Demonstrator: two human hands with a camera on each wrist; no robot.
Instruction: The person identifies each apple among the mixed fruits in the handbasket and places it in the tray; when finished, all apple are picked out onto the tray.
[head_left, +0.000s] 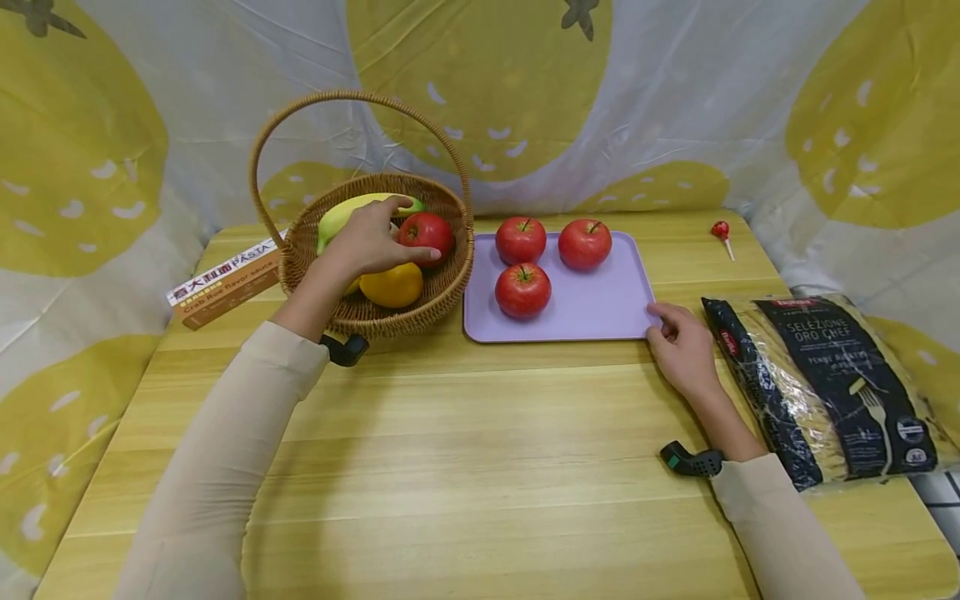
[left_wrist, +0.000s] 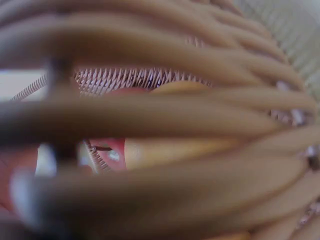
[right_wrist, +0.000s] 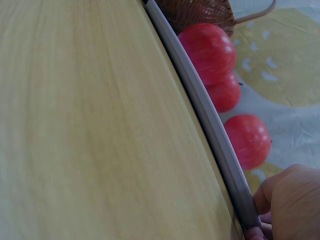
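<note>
Inside the wicker basket (head_left: 352, 323), my left hand (head_left: 367, 242) holds a red apple (head_left: 429, 235), thumb in front and fingers over its far side. A banana (head_left: 341, 217) lies behind that hand and a yellow-orange fruit (head_left: 393, 286) in front. Blurred basket weave (left_wrist: 150, 115) fills most of the left wrist view, with red and yellow showing through its gaps. My right hand (head_left: 682, 346) pinches the front right corner of a lilac tray (head_left: 592, 308). Three red apples rest on it: a front one (head_left: 522, 291), a back one (head_left: 521, 241) and a right one (head_left: 585, 244).
Left of the basket, partly behind it, lies a pasta box (head_left: 228, 283). A large bag of penne (head_left: 832, 383) lies right of my right hand. At the back right is a red lollipop (head_left: 721, 231). Patterned cloth (head_left: 480, 100) hangs behind the wooden table (head_left: 480, 467).
</note>
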